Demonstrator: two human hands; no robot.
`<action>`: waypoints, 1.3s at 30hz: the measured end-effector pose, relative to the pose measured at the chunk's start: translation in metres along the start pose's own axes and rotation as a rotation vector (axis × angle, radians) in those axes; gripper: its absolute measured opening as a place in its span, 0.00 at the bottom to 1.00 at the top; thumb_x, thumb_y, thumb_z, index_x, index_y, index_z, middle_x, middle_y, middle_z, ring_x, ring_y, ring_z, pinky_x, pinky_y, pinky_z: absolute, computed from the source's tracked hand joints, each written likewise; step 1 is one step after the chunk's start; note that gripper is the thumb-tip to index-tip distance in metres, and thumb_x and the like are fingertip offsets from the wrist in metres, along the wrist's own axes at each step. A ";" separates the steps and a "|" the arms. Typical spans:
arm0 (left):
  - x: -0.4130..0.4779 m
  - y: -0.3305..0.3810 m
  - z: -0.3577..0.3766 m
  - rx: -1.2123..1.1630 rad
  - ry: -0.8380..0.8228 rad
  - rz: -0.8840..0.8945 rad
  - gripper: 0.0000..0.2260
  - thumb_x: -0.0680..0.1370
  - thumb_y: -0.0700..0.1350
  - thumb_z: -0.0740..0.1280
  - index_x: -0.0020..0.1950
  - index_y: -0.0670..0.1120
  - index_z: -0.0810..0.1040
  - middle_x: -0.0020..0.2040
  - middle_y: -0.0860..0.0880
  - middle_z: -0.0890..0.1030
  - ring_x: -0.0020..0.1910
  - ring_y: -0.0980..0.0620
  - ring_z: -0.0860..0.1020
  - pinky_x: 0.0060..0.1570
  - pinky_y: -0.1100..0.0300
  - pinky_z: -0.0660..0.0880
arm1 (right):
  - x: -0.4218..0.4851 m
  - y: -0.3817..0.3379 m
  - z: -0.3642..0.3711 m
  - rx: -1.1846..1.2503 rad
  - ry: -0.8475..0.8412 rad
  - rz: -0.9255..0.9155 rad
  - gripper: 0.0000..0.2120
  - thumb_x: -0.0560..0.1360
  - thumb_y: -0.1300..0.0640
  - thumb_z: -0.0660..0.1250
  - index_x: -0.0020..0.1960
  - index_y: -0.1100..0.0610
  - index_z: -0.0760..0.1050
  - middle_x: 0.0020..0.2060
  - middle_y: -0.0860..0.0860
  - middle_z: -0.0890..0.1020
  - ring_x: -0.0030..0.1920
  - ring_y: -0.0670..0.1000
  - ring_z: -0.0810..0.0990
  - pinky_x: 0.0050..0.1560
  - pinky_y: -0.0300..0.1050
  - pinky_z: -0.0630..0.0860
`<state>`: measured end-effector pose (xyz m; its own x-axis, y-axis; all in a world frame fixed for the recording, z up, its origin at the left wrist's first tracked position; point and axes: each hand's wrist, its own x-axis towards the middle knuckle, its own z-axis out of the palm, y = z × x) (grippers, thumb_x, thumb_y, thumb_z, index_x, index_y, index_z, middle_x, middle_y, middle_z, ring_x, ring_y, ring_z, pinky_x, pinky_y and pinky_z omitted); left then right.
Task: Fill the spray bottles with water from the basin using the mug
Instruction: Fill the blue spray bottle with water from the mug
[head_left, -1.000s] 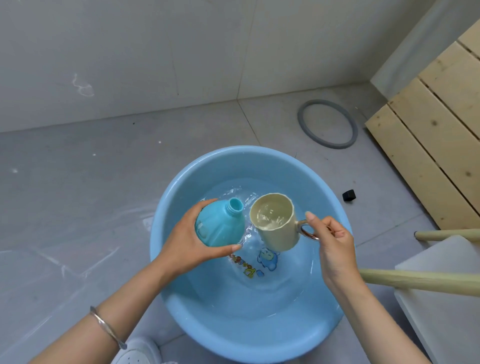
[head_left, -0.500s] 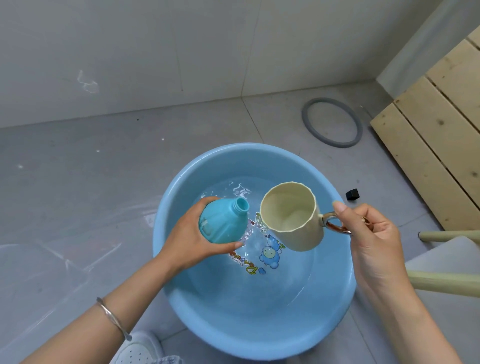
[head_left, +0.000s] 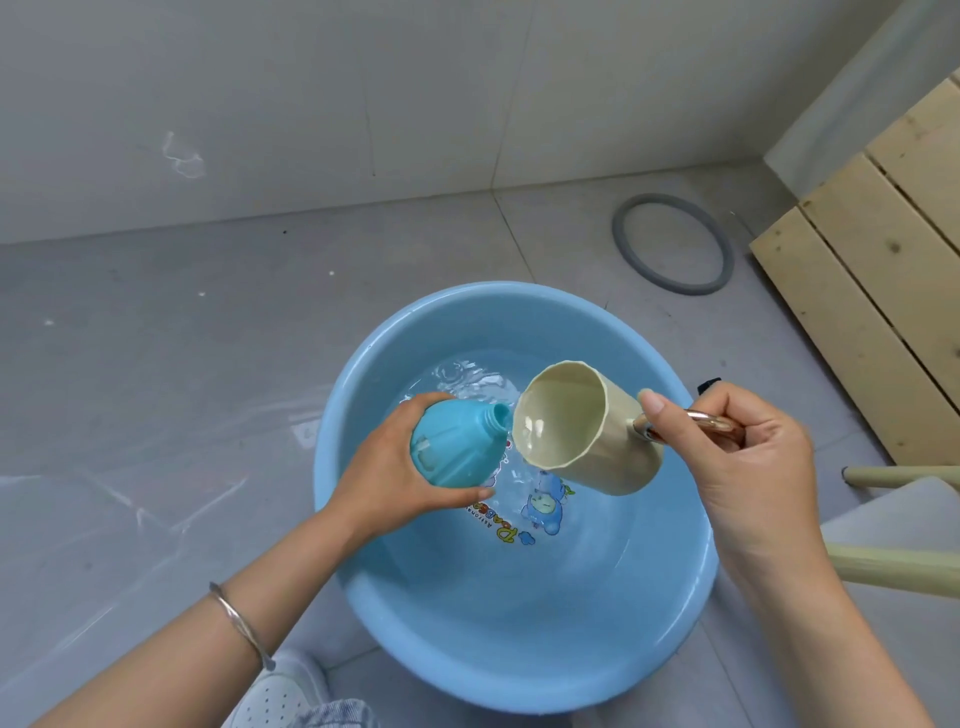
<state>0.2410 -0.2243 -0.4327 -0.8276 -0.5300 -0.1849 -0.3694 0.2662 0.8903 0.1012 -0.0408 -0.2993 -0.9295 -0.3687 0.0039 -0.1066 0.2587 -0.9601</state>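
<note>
Gripping the turquoise plastic spray bottle (head_left: 457, 447) around its rounded body, your left hand (head_left: 389, 467) holds it tilted at the centre of the frame, its open threaded neck pointing right. Your right hand (head_left: 753, 467), at centre right, is closed on the copper-coloured metal handle (head_left: 711, 422) of the cream faceted mug (head_left: 587, 431), with the thumb laid forward along the top. The mug is tipped well over, mouth facing left, with its rim just beside the bottle's neck; you cannot tell whether they touch. Both hang over the round light-blue plastic basin (head_left: 519, 654), which stands on the grey floor and holds shallow clear water over a cartoon print (head_left: 540, 506). A thin silver bangle (head_left: 239, 623) circles your left wrist. A grey rubber ring (head_left: 621, 244) lies on the floor at upper right, near pale wooden slats (head_left: 872, 291).
</note>
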 end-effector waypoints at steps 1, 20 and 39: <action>0.000 -0.001 0.000 0.007 0.001 0.000 0.40 0.52 0.68 0.78 0.62 0.63 0.70 0.56 0.63 0.77 0.56 0.63 0.75 0.54 0.67 0.71 | 0.000 -0.002 0.001 -0.021 -0.003 -0.010 0.21 0.68 0.58 0.75 0.30 0.65 0.65 0.31 0.72 0.73 0.33 0.52 0.68 0.30 0.36 0.62; 0.002 -0.005 0.002 0.065 -0.013 0.025 0.42 0.53 0.69 0.77 0.65 0.61 0.70 0.58 0.64 0.76 0.57 0.62 0.75 0.59 0.61 0.73 | 0.000 -0.019 0.001 -0.120 -0.008 -0.149 0.19 0.67 0.59 0.76 0.28 0.61 0.67 0.25 0.57 0.71 0.29 0.45 0.66 0.31 0.32 0.64; 0.001 -0.006 0.002 0.070 -0.020 0.024 0.42 0.53 0.69 0.77 0.64 0.62 0.70 0.58 0.64 0.76 0.57 0.62 0.75 0.60 0.58 0.74 | -0.001 -0.026 0.005 -0.264 -0.032 -0.346 0.19 0.68 0.59 0.76 0.29 0.59 0.67 0.29 0.53 0.71 0.30 0.45 0.67 0.34 0.31 0.64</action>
<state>0.2420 -0.2252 -0.4391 -0.8447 -0.5065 -0.1729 -0.3773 0.3345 0.8636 0.1067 -0.0515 -0.2752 -0.8122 -0.5002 0.3003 -0.5003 0.3325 -0.7995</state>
